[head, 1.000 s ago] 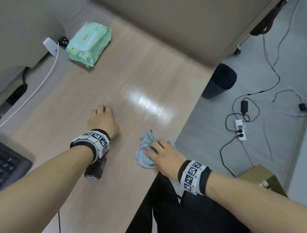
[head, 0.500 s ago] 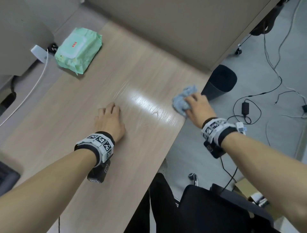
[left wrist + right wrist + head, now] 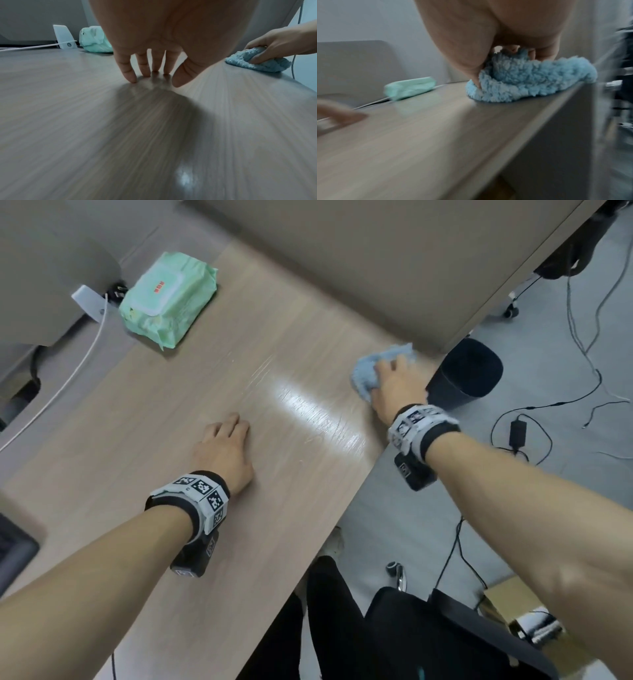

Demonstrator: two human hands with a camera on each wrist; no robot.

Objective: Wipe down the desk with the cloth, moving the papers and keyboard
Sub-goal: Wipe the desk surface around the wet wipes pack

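Observation:
A fluffy light-blue cloth (image 3: 368,371) (image 3: 257,63) (image 3: 530,83) lies bunched at the far right corner of the wooden desk (image 3: 171,422), by its edge. My right hand (image 3: 394,381) (image 3: 488,60) grips the cloth with curled fingers and presses it onto the desk. Straight fingers of my left hand (image 3: 226,446) (image 3: 150,73) rest on the bare wood at mid-desk, holding nothing. A corner of the dark keyboard (image 3: 13,553) shows at the left edge. No papers are in view.
A green wet-wipe pack (image 3: 168,299) (image 3: 94,42) (image 3: 409,89) lies at the far left, beside a white adapter (image 3: 89,302) with its cable. A beige partition (image 3: 376,261) backs the desk. A black bin (image 3: 466,374), cables and a chair (image 3: 445,638) sit on the floor at right.
My right hand has swept the cloth from the near desk edge along the right side to the far corner. The left hand has stayed planted on the desk.

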